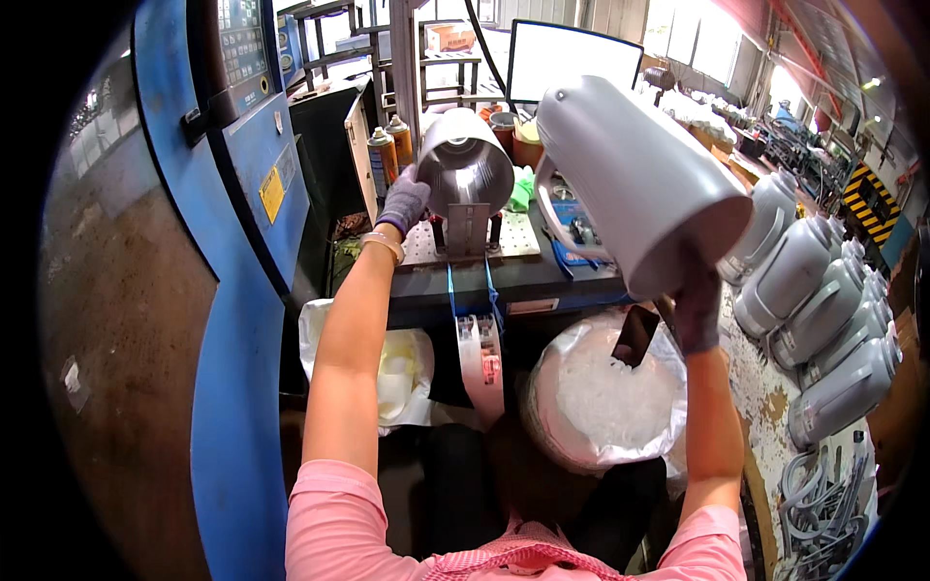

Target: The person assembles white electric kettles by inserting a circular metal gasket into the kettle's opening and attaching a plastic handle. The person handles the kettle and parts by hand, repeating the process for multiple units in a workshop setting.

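Grey plastic fills the bench: the right hand (697,312), gloved, grips the base of a large grey plastic jug shell (635,179), lifted and tilted over the dark worktable (523,276). To the left, the left hand (403,201), fingers closed, holds the edge of a shiny steel liner (465,165) sitting on a metal stand (467,232). More grey jugs (823,310) lie stacked at the right, spray cans (387,147) stand far left, and a clear bag of white scraps (605,392) sits near.

A big blue machine (242,290) stood on the left, brown dirty floor (126,320) left of it, a dark workbench (523,276) to its right, a white screen (567,58) behind the bench, bright windows (697,39) far to the right, a yellow and black striped barrier (872,198) under them.
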A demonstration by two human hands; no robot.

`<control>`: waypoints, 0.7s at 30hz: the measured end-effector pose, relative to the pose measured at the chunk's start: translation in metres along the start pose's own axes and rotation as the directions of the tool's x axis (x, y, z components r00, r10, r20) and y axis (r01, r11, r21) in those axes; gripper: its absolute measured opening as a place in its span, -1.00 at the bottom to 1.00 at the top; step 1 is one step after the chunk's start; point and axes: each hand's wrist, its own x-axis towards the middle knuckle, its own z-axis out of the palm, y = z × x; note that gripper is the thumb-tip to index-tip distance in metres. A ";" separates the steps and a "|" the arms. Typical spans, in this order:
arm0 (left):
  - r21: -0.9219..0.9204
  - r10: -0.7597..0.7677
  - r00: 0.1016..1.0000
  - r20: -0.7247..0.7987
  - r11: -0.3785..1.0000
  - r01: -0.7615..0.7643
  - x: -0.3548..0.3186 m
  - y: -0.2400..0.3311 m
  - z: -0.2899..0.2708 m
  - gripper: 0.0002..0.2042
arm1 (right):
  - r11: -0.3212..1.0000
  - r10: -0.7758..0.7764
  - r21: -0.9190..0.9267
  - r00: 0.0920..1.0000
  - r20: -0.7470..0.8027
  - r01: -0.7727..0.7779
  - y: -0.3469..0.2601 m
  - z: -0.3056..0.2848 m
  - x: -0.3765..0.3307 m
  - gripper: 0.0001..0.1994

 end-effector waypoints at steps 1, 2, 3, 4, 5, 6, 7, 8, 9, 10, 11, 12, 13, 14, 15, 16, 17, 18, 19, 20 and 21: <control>-0.078 -0.049 0.998 -0.036 0.996 0.046 -0.003 0.016 0.013 -0.50 | 0.993 0.105 0.049 0.994 -0.009 -0.105 -0.007 0.015 0.019 -0.65; -0.151 -0.098 0.992 -0.079 0.985 0.086 -0.008 0.037 0.017 -0.55 | 0.979 0.188 0.080 0.982 -0.017 -0.187 -0.011 0.034 0.037 -0.63; -0.306 -0.060 0.982 -0.181 0.952 0.002 -0.004 0.020 -0.001 -0.62 | 0.991 0.133 0.016 0.991 0.009 -0.133 -0.019 0.069 0.048 -0.60; -0.430 -0.020 0.958 -0.285 0.896 -0.109 -0.001 0.002 -0.023 -0.70 | 0.993 0.109 -0.054 0.992 0.059 -0.106 -0.011 0.099 0.067 -0.62; -0.673 -0.138 0.964 -0.228 0.738 -0.053 -0.028 0.004 -0.013 -0.77 | 0.942 -0.017 -0.329 0.989 0.144 0.064 0.007 0.106 0.086 -0.66; -0.731 -0.170 0.951 -0.260 0.678 -0.079 -0.059 0.001 -0.018 -0.80 | 0.990 0.138 -0.024 0.990 0.037 -0.137 0.004 0.141 0.087 -0.73; -0.787 -0.194 0.937 -0.290 0.606 -0.118 -0.092 0.001 -0.025 -0.82 | 0.975 -0.041 -0.215 0.996 0.075 0.056 0.021 0.155 0.102 -0.54; -0.781 -0.175 0.926 -0.333 0.602 -0.167 -0.120 -0.004 -0.024 -0.80 | 0.985 -0.097 -0.127 0.987 0.131 0.114 0.054 0.164 0.131 -0.58; -0.754 -0.167 0.903 -0.395 0.620 -0.215 -0.153 -0.014 -0.036 -0.77 | 0.981 -0.048 -0.182 0.989 0.142 0.074 0.060 0.190 0.134 -0.64; -0.922 -0.359 0.900 -0.247 0.372 -0.105 -0.187 -0.001 -0.041 -0.79 | 0.924 -0.181 -0.323 0.978 0.102 0.205 0.079 0.199 0.143 -0.67; -0.653 -0.098 0.934 -0.344 0.739 -0.163 -0.226 -0.016 -0.056 -0.71 | 0.842 -0.311 -0.435 0.946 0.095 0.320 0.092 0.218 0.145 -0.69; -0.087 0.189 0.889 -0.418 0.965 -0.246 -0.267 -0.034 -0.072 -0.61 | 0.851 -0.259 -0.438 0.957 0.132 0.291 0.094 0.236 0.139 -0.68; 0.363 0.445 0.776 -0.447 0.883 -0.297 -0.308 -0.047 -0.088 -0.50 | 0.858 -0.212 -0.439 0.963 0.165 0.264 0.090 0.249 0.134 -0.64; 0.165 0.276 0.851 -0.448 0.960 -0.225 -0.348 -0.052 -0.093 -0.49 | 0.832 -0.174 -0.490 0.961 0.217 0.261 0.092 0.253 0.130 -0.58; -0.344 -0.094 0.919 -0.383 0.938 -0.048 -0.379 -0.047 -0.096 -0.48 | 0.796 -0.118 -0.550 0.956 0.269 0.253 0.096 0.257 0.127 -0.56; -0.581 -0.309 0.906 -0.291 0.809 0.089 -0.405 -0.040 -0.100 -0.47 | 0.751 -0.058 -0.612 0.948 0.313 0.248 0.102 0.258 0.125 -0.54; -0.624 -0.373 0.905 -0.205 0.762 0.173 -0.421 -0.035 -0.100 -0.45 | 0.693 0.003 -0.677 0.938 0.347 0.249 0.105 0.254 0.125 -0.51; -0.650 -0.419 0.899 -0.126 0.720 0.245 -0.436 -0.029 -0.100 -0.44 | 0.640 0.044 -0.724 0.928 0.369 0.257 0.105 0.247 0.125 -0.41; -0.649 -0.441 0.896 -0.049 0.696 0.307 -0.445 -0.021 -0.100 -0.43 | 0.610 -0.078 -0.729 0.939 0.335 0.311 0.101 0.243 0.121 -0.38; -0.624 -0.422 0.906 0.012 0.705 0.337 -0.452 -0.014 -0.100 -0.41 | 0.570 -0.200 -0.740 0.934 0.297 0.357 0.099 0.235 0.115 -0.34; -0.590 -0.408 0.911 0.054 0.723 0.359 -0.459 -0.007 -0.104 -0.40 | 0.569 -0.328 -0.693 0.895 0.303 0.443 0.086 0.231 0.099 -0.27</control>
